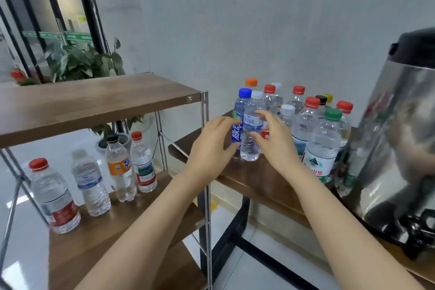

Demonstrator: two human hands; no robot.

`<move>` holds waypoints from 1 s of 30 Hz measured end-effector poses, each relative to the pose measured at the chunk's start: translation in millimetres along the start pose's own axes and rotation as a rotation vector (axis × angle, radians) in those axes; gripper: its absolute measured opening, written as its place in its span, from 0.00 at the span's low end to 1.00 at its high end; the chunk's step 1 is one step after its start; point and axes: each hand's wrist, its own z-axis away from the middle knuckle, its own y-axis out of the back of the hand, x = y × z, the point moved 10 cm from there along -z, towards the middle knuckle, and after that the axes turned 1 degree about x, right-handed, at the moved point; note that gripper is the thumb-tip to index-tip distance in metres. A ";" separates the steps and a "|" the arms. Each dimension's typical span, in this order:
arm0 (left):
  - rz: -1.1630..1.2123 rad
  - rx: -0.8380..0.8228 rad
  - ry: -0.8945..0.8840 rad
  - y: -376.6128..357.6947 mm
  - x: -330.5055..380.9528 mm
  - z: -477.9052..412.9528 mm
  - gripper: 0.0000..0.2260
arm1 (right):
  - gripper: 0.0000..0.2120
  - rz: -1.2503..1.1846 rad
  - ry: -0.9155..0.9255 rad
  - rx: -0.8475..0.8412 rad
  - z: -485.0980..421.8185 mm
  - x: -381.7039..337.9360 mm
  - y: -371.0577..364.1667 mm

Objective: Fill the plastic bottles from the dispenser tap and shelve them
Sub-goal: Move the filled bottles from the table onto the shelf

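From the head camera, the desk (254,181) ended at a left edge close to the steel post (205,110) of the shelf unit, with only a narrow strip of floor between them. A crowd of capped plastic bottles (306,122) stood on the desk, filling it from that left end across to the steel dispenser (400,148) on the right. The dispenser's black tap (419,226) hung at the desk's near edge.

The open room was on the shelf. Its top board (94,103) was bare. On the lower board (98,238) a row of four bottles (90,183) stood along the far side, leaving free wood in front and to the right of them.

Both arms reached over the gap to the frontmost bottles at the desk's left end. The left grip (211,146) was apart, fingers loosely curved. Its fingertips and thumb lay at the blue-capped bottle (240,106), though I could not tell whether they touched it. The right grip (276,141) was apart too, fingers spread. The clear white-capped bottle (250,146) stood upright between the two hands, just right of the blue-capped one. The right forefinger crossed in front of its shoulder and the thumb sat at its label, not closed round it. A green-capped bottle (323,146) stood just right of that wrist.
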 end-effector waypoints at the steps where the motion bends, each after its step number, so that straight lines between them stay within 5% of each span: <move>1: 0.000 -0.018 -0.013 -7.5 2.2 -11.6 0.21 | 0.27 0.035 -0.010 0.010 -8.2 4.6 3.8; 13: -0.325 -0.263 0.145 -90.3 -75.6 -170.8 0.36 | 0.44 0.446 -0.015 -0.125 -105.8 29.7 -20.4; 17: -0.333 -0.332 0.144 -113.1 -84.9 -190.0 0.38 | 0.41 0.471 -0.013 -0.164 -115.0 44.3 -34.6; 22: -0.120 -0.328 0.187 -135.6 -97.7 -184.5 0.40 | 0.41 0.410 0.020 -0.084 -100.8 45.5 -29.6; 30: 0.127 -0.119 0.239 -131.3 -93.2 -171.5 0.32 | 0.39 -0.043 0.003 -0.012 -70.8 46.1 -19.4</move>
